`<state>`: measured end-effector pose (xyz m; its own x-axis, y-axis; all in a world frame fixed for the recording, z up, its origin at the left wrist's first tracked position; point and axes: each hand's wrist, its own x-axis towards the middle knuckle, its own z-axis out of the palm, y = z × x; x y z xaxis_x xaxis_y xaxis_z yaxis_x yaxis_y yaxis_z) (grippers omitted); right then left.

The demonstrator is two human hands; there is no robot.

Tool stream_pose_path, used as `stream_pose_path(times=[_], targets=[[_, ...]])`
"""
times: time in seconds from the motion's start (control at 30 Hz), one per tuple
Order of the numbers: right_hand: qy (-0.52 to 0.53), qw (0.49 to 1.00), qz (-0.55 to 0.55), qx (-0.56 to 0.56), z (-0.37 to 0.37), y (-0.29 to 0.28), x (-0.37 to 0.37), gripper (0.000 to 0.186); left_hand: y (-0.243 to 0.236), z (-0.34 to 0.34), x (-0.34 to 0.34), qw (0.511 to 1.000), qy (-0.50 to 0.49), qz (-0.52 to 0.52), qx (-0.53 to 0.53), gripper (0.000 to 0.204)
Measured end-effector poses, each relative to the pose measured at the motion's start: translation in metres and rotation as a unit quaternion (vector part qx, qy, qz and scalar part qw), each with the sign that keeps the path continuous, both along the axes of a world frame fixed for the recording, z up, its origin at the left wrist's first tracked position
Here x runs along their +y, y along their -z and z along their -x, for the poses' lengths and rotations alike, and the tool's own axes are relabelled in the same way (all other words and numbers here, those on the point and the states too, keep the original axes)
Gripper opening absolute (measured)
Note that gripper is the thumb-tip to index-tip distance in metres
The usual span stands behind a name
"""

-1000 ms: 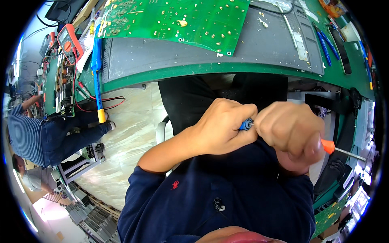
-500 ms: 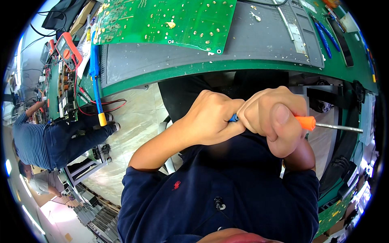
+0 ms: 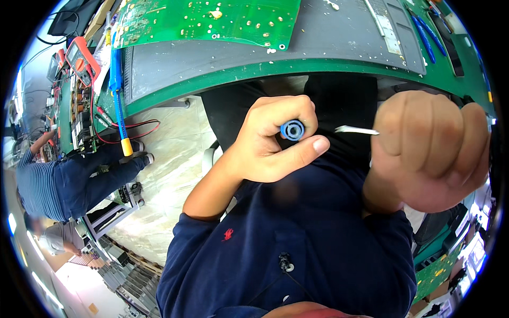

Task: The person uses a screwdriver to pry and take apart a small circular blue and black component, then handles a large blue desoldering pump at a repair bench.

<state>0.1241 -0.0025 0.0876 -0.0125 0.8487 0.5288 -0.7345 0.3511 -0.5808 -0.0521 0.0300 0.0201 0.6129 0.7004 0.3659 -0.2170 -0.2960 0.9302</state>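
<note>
My left hand point(image 3: 268, 139) is curled round a blue tube point(image 3: 292, 130), whose round open end faces up with rings inside it. Its thumb stretches out beneath that end. To the right, apart from the left hand, my right hand point(image 3: 424, 151) is a fist, slightly blurred, knuckles up. From its thumb-free left side juts a thin metal rod point(image 3: 358, 130) with a pointed, whitish tip toward the tube. The rest of what this fist holds is hidden, including any orange part.
Ahead lies the green bench edge point(image 3: 222, 71) with a grey mat point(image 3: 328, 42) and a green circuit board point(image 3: 207, 24). A red multimeter point(image 3: 82, 61), a blue tool with a yellow tip point(image 3: 115, 77) and blue pliers point(image 3: 424, 40) lie around. At left, a person point(image 3: 42, 183) works.
My hands have come apart, the right moving right and appearing nearer. The blue tube's open end now shows. The orange piece in the right hand is now hidden. The view has shifted slightly.
</note>
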Motion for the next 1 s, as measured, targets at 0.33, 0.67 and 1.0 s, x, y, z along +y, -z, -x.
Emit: stream_pose_path(times=[0.33, 0.67, 1.0], targets=[[0.029, 0.989, -0.082, -0.118, 0.012, 0.025, -0.006, 0.045, 0.001, -0.011, -0.004, 0.999, 0.02, -0.012, -0.025, 0.019], [0.065, 0.991, -0.086, -0.084, 0.021, 0.036, -0.011, 0.043, 0.001, -0.012, -0.014, 0.999, 0.003, 0.038, 0.007, 0.013], [0.009, 0.998, -0.02, -0.053, 0.029, 0.046, -0.012, 0.044, 0.002, -0.003, -0.012, 0.989, -0.046, -0.099, 0.1, 0.02]])
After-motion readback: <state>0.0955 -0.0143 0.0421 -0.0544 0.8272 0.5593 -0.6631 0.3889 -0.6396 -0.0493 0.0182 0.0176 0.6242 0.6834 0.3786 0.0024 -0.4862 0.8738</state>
